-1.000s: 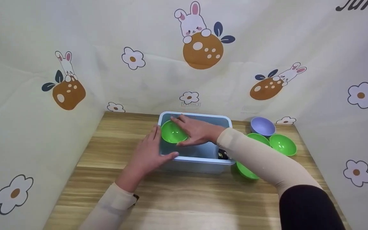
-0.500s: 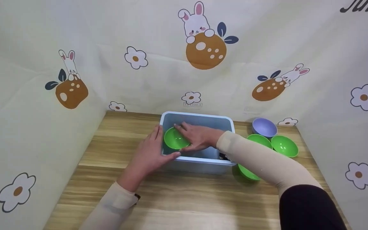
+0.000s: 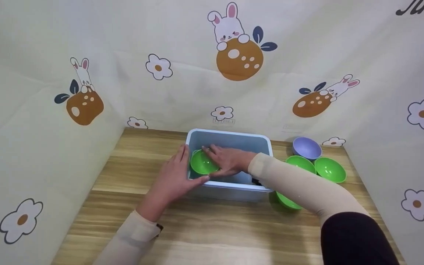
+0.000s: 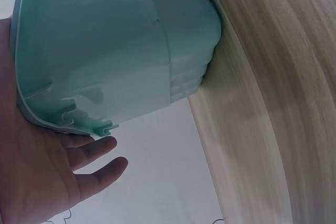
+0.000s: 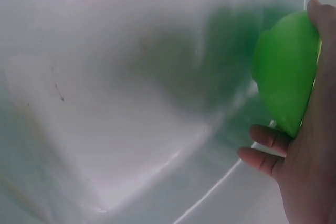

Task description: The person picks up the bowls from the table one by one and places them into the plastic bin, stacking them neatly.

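Note:
In the head view, my right hand (image 3: 230, 159) reaches into a pale blue plastic bin (image 3: 230, 131) and holds a green bowl (image 3: 201, 163) by its rim, near the bin's left end. The right wrist view shows the bowl's round outside (image 5: 286, 72), upright above the bin's glossy floor (image 5: 131, 145), with thumb and fingers at its edge. My left hand (image 3: 171, 176) rests on the bin's near left corner. Its fingers lie straight along the left side and its thumb lies on the front rim. Several fingers (image 4: 94, 156) extend past the bin's rim in the left wrist view.
To the right of the bin stand a purple bowl (image 3: 307, 148) and green bowls (image 3: 330, 170), one (image 3: 288, 201) partly hidden by my right sleeve (image 3: 296, 184). A dark object (image 3: 257, 182) shows inside the bin's right end. A printed cloth (image 3: 175, 95) walls the wooden table (image 3: 149, 151).
My right hand has lowered the green bowl deeper into the bin, with the bowl shifting toward the near side. My left hand has stayed on the corner. The head view has shifted slightly.

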### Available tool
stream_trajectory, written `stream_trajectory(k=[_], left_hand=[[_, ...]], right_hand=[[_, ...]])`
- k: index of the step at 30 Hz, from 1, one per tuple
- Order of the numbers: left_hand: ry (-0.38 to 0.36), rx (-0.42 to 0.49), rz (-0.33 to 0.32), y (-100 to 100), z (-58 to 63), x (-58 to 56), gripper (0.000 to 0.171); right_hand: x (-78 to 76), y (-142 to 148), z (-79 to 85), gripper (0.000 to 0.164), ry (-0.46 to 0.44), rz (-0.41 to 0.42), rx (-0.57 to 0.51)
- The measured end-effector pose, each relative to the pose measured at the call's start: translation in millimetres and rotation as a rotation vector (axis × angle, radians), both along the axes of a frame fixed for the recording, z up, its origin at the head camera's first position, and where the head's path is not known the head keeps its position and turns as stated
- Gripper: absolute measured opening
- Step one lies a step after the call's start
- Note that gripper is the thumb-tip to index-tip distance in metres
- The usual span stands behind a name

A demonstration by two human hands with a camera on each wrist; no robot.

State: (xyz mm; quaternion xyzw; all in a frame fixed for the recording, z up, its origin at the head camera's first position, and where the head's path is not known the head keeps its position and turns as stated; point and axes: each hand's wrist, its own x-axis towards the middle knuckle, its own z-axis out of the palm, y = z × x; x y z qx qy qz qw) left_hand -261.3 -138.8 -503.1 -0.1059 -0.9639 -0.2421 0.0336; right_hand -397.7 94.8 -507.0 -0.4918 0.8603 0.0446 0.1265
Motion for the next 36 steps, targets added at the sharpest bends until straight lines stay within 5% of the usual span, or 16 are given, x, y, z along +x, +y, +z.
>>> stream_trajectory(k=[21,36], left_hand=[[0.006,0.006,0.011,0.4,-2.0,-0.7,0.131],[0.002,0.02,0.007,-0.3,-0.2,1.4,0.134]], right_hand=[[0.4,-4.3,-5.9,0.112,0.017,-0.004,0.108],[0.9,-4.8,-4.9,0.11,0.061,0.03,0.08]])
